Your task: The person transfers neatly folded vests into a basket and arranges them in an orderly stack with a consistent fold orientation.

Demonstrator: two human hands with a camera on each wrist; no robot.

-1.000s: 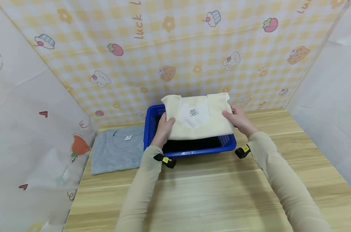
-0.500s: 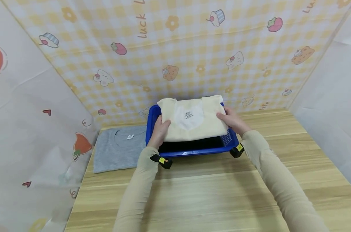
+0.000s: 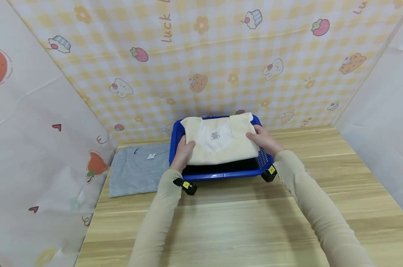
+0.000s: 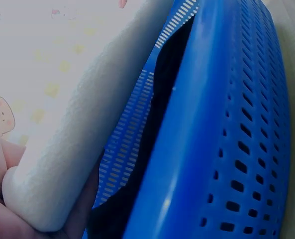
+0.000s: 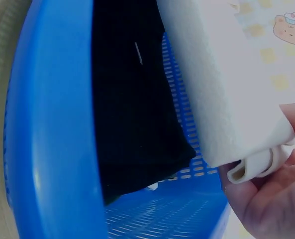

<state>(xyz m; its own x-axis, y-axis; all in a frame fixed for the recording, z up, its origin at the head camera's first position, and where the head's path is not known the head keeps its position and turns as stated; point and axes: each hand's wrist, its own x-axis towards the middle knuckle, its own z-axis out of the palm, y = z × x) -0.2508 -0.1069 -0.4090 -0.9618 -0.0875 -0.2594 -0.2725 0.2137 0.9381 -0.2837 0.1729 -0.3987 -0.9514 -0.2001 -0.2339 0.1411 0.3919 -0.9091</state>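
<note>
A folded cream garment (image 3: 198,148) with a white patch and small dark print is held level over a blue plastic basket (image 3: 221,175). My left hand (image 3: 184,152) grips its left edge, thumb on top and fingers beneath. At the opposite edge my right hand (image 3: 264,140) pinches it the same way; the right wrist view shows the folded layers (image 5: 259,164) between thumb and fingers. Dark folded cloth (image 5: 132,109) lies inside the basket under the garment, partly hidden by it. The garment's thick fold (image 4: 82,119) hangs just inside the basket's rim in the left wrist view.
A folded grey T-shirt (image 3: 138,174) with a white neck label lies left of the basket on the wooden table (image 3: 221,230). A yellow checked cloth wall (image 3: 188,55) stands close behind the basket, with white sheets on both sides.
Both hands have carried the cream garment slightly left and lower, closer over the basket. The camera view has shifted a little. The grey T-shirt stays put.
</note>
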